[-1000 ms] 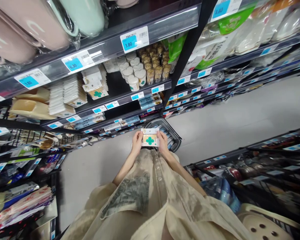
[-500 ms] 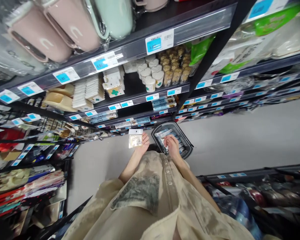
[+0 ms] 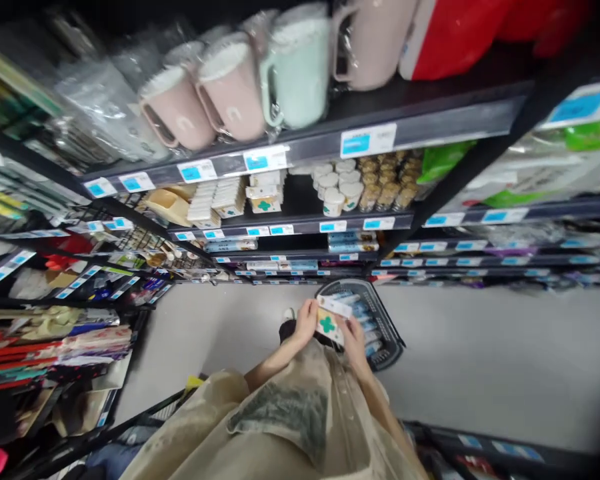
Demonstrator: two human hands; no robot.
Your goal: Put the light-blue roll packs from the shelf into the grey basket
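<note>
My left hand is closed on the left edge of a small flat packet with a white top strip and a green four-lobed mark. On its other edge, the fingers of my right hand grip the same packet. Both hands hold it tilted in front of my body. Under and to the right of my right hand stands a dark shopping basket. Blue-and-white packages lie inside it, partly hidden by the hands and the packet.
Ahead, a shelf bears similar green-marked packets, white round containers and small gold-lidded jars. Wrapped mugs stand on the shelf above. Racks flank the left side, and another shelf edge runs behind on the right.
The packet has moved right in my left hand, and its green-marked face now shows. My right hand has come from over the basket onto the packet. The view has shifted.
</note>
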